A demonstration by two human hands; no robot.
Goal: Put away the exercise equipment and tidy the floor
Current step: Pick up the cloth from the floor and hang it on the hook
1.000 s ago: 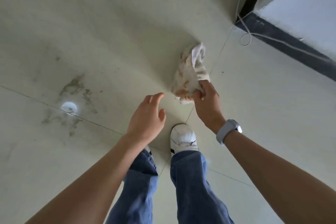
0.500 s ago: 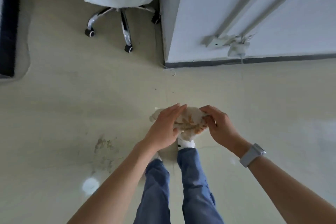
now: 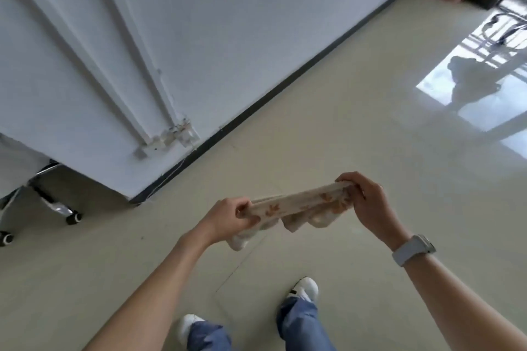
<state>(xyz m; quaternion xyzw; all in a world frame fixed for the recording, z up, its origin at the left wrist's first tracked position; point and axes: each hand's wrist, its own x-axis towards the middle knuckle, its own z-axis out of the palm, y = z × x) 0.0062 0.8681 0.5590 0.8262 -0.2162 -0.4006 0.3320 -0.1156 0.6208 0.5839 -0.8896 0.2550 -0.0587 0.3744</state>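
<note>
Stretching between them, the cloth [image 3: 299, 205] is pinched by left hand [image 3: 228, 218] and right hand [image 3: 368, 202].

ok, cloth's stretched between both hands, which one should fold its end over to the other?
Right, probably. The right hand pinches the higher end of the cloth; the left hand holds the lower end, where the slack hangs.

My one head camera looks steeply down, close over both forearms; floor [image 3: 356, 128] and wall [image 3: 228, 37] fill the wide frame.
</note>
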